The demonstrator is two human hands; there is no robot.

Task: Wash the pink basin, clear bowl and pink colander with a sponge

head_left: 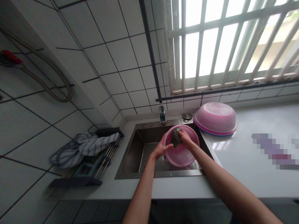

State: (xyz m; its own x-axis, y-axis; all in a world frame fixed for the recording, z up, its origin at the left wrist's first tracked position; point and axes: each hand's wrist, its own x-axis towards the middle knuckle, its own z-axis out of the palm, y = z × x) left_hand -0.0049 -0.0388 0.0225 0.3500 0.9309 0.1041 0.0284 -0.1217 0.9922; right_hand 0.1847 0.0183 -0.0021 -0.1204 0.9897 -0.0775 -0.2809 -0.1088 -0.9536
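Over the steel sink [130, 149] a pink plastic colander [184, 157] is held tilted, its inside facing me. My left hand [161, 147] grips its left rim, the thumb lying over the inner side. Inside the colander my right hand [184, 138] is closed on a grey-green cloth [175, 137], which presses against the colander's inner wall near the upper left. Part of the cloth is hidden behind my fingers. The faucet [162, 114] stands just behind the colander; no water can be seen running.
An upturned pink basket [216, 116] with a blue-edged piece beneath it sits right of the sink. A drain strainer [187, 116] lies on the back ledge. At left, a striped cloth [86, 144] covers a rack [108, 157]. A barred window [229, 46] is above the counter [238, 168].
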